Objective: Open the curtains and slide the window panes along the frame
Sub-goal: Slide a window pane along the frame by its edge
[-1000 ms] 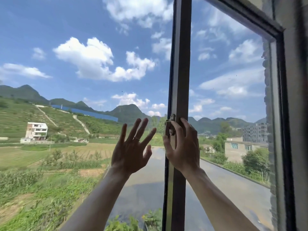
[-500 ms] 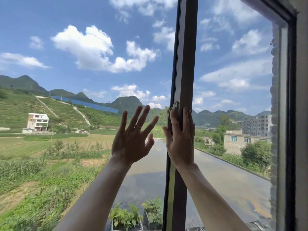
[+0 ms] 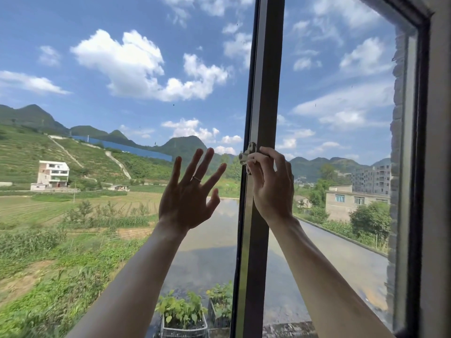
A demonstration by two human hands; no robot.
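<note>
My right hand (image 3: pixel 271 184) covers most of the window latch (image 3: pixel 247 156), so I cannot tell how it is turned. The centre stile (image 3: pixel 262 93) runs off the top and bottom edges. The planter crates (image 3: pixel 183 323) below are cut off.

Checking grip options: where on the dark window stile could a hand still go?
Bare stile above the pale metal latch and below the right hand. Crowded at the latch, which that hand grips. The left hand is spread at the glass alongside.
</note>
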